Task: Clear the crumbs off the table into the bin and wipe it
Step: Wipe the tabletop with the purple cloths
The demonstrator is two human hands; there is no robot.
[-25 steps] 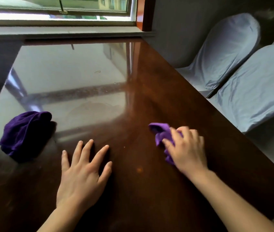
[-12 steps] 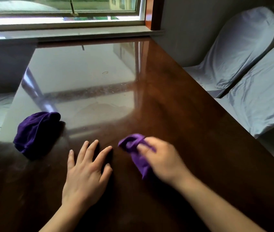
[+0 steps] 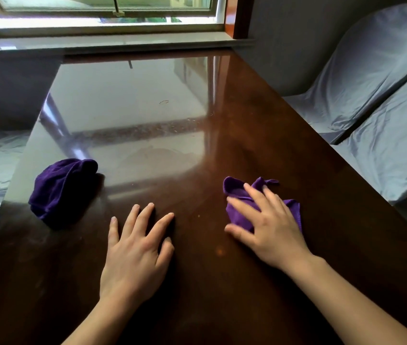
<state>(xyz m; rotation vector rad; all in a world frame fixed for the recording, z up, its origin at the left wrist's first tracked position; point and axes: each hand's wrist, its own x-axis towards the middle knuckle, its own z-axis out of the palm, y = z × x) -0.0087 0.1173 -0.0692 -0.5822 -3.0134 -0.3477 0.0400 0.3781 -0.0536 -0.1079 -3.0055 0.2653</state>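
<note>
On the table (image 3: 284,135), right of centre, a purple cloth (image 3: 237,195) is pressed flat under the right hand (image 3: 267,225), not clenched. The left hand (image 3: 135,255) lies spread, holding nothing. Overlapping strokes with even pressure are advised.

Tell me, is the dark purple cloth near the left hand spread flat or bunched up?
Bunched up. The dark purple cloth sits as a rounded heap on the table.

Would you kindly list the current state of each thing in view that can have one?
left hand: open, flat on the table, fingers spread, holding nothing
right hand: open, pressing the purple cloth onto the table
purple cloth: crumpled, partly under the hand
dark purple cloth: bunched, untouched
table: glossy, a few specks left
window: partly open
</note>
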